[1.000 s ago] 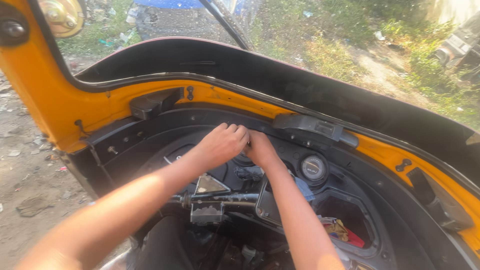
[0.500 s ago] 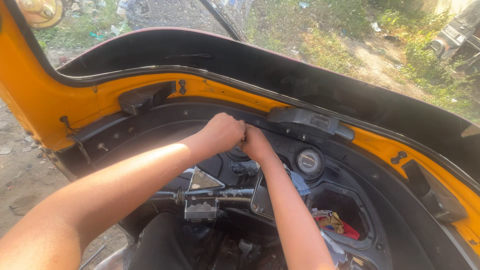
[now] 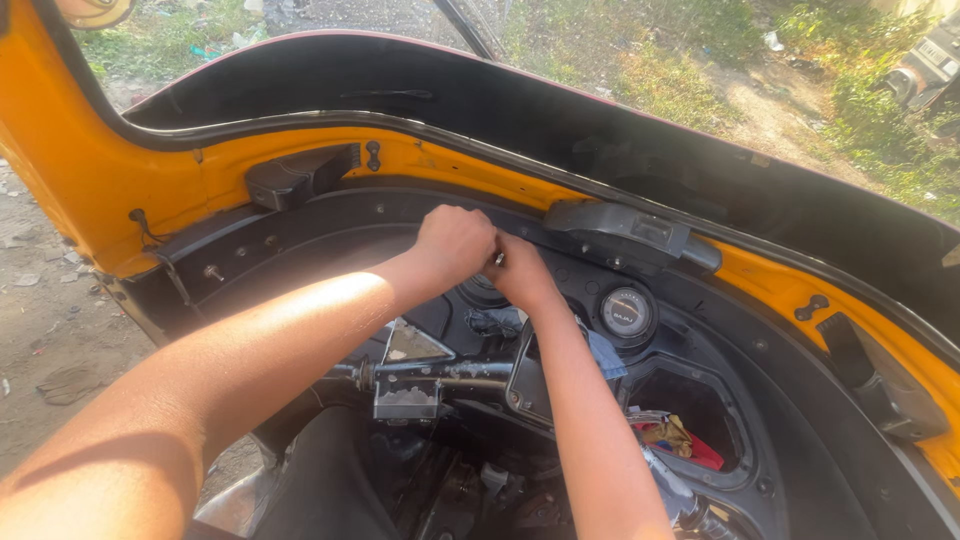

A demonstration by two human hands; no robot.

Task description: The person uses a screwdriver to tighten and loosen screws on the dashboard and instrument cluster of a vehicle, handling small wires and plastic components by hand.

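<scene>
Dashboard panel (image 3: 300, 250), black and curved, spans the vehicle's front under the yellow frame (image 3: 90, 180). At its middle, the left hand (image 3: 455, 245) is closed in a fist against it, touching the right hand (image 3: 520, 272), curled shut on a small metal part I cannot identify. Just right sits a round gauge (image 3: 626, 311); near it, handlebar (image 3: 430, 370).

Bright, sharp daylight through the windshield (image 3: 700, 60); deep shadow under the dashboard (image 3: 330, 250).
</scene>
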